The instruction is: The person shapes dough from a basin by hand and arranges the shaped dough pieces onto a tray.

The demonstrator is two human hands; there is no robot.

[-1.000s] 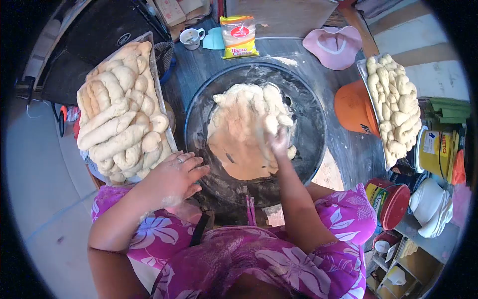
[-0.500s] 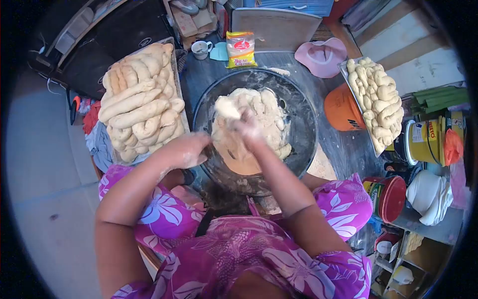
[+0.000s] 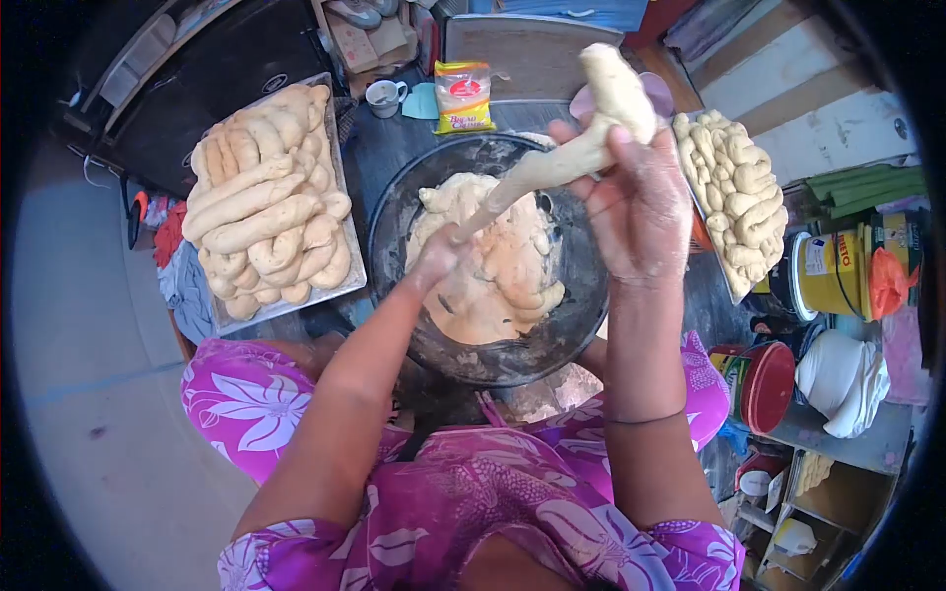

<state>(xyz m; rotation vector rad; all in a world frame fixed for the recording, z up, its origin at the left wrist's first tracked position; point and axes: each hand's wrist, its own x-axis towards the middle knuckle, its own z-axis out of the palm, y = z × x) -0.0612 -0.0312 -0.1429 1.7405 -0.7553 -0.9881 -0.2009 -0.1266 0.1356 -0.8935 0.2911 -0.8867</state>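
Note:
A long strip of soft dough is stretched slantwise above a round black basin. My left hand is closed on its lower, thinner end, over the basin. With thumb in front and fingers behind, my right hand holds the thick upper end, which folds over above the thumb. Inside the basin, tan crumbs and more pieces of floury dough lie together. Flour dusts both hands.
Left of the basin, a tray is piled with dough rolls. More twisted dough fills a tray at right. Behind stand a bread crumbs bag and a mug. Buckets line the right side.
The dough, a blurred lump at my right hand earlier, is now drawn out long between both hands. My right hand has risen to the right; my left has come in over the basin.

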